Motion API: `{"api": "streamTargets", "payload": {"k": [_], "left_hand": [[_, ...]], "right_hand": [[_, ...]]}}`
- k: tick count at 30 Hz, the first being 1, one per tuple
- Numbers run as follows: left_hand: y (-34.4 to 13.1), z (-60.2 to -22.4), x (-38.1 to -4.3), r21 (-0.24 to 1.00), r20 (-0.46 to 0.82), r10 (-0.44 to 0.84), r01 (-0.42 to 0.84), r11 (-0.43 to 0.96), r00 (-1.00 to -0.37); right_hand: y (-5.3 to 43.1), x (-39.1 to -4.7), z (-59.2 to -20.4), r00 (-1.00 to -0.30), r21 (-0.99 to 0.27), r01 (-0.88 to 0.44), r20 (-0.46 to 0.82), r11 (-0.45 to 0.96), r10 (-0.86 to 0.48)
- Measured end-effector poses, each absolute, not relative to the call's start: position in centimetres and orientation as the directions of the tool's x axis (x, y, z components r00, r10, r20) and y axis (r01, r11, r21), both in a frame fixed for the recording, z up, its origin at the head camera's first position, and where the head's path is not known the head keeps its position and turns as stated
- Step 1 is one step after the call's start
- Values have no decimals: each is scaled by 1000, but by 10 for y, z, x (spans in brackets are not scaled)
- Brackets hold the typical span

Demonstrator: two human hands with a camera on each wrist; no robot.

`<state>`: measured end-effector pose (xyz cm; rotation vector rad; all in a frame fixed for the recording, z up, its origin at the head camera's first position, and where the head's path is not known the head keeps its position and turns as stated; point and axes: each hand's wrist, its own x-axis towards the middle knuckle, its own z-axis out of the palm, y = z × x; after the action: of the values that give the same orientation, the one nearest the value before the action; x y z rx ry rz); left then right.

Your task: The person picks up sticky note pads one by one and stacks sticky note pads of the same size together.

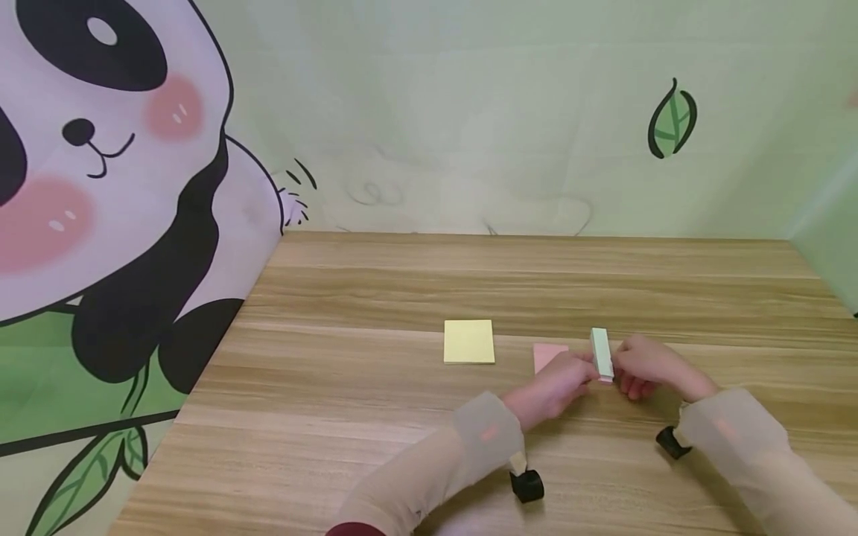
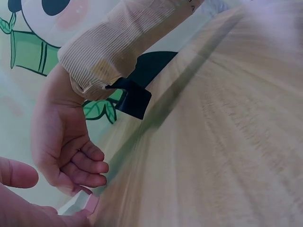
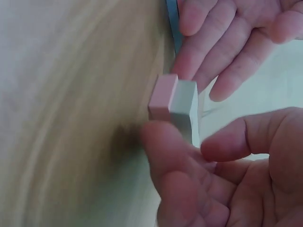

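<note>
A narrow pale green sticky-note pad (image 1: 601, 351) lies on top of a narrow pink pad (image 3: 162, 97), their edges roughly lined up. My left hand (image 1: 559, 381) touches the stack from the left with fairly straight fingers. On the other side, my right hand (image 1: 652, 365) has its fingertips right at the stack's edge, its fingers loosely bent. Partly covered by the left hand is a square pink sticky-note pad (image 1: 549, 354). A square yellow sticky-note pad (image 1: 469, 342) lies farther left.
The wood-grain table (image 1: 348, 298) carries all the pads. Behind it stands a pale green wall covering (image 1: 429, 112) with a printed panda (image 1: 134, 186) on the left. Black wrist cameras hang beneath both sleeves, close over the tabletop.
</note>
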<state>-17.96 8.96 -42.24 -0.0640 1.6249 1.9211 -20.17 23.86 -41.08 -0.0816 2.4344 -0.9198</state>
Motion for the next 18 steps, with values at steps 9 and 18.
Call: {"api": "streamTargets", "payload": {"k": [9,18], "left_hand": [[99,-423,-194,875,-468,290,-483,22,-835],[106,-429,-202,861,-484,250,-508,-39,-839]], "right_hand": [[244,-217,-412,-894,-724,214,-415,656,-167],[240,-217,-410,-882,-764,281,-444,581,-158]]}}
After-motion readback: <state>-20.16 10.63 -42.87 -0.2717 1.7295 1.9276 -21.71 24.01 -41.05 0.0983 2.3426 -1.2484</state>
